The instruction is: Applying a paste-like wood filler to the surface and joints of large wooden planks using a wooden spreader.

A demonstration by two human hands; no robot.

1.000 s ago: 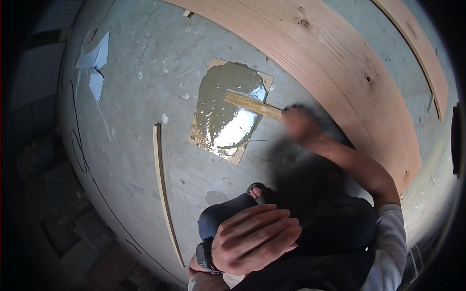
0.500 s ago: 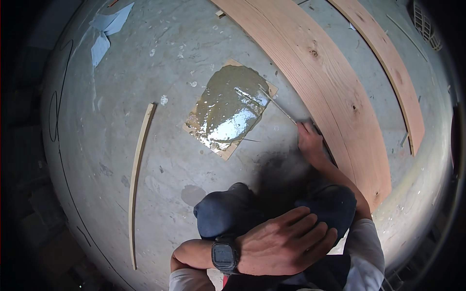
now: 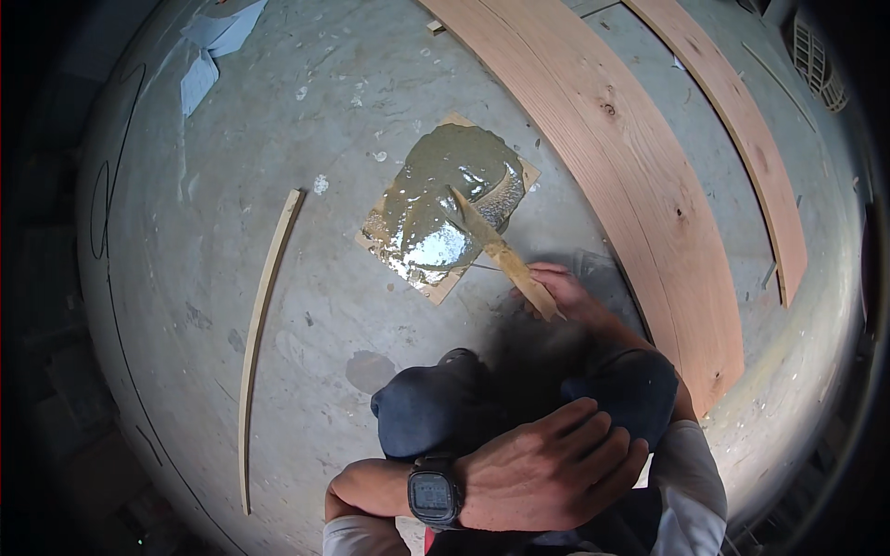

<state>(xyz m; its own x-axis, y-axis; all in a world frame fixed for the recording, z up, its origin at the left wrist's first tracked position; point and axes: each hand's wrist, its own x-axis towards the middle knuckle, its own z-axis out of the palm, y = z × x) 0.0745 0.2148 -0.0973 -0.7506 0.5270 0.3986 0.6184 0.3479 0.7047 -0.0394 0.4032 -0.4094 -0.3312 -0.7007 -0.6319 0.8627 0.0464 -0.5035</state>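
My right hand [image 3: 568,295] is closed around a flat wooden stick [image 3: 508,262]. The far end of the stick rests in a wet, glossy grey-green paste [image 3: 436,190], with its flat side showing. The paste is spread over a thin tan board [image 3: 436,292] on the floor, and a scraped streak at its right side shows the surface below. My left hand [image 3: 556,463], with a black watch [image 3: 433,496] on its wrist, hangs loosely across my lap. Its fingers are a little apart and bent, and I see nothing in them.
A wide wooden plank [image 3: 640,176] lies close to my right, and a narrower plank [image 3: 742,120] beyond it. To the left lies a thin wood strip [image 3: 264,324]. White papers [image 3: 218,37] and a dark cable [image 3: 116,306] are on the concrete floor farther left.
My right hand has come nearer and to the left. The stick has turned from edge-on to flat, drawing through the paste and leaving a scraped streak. My left hand has barely moved.
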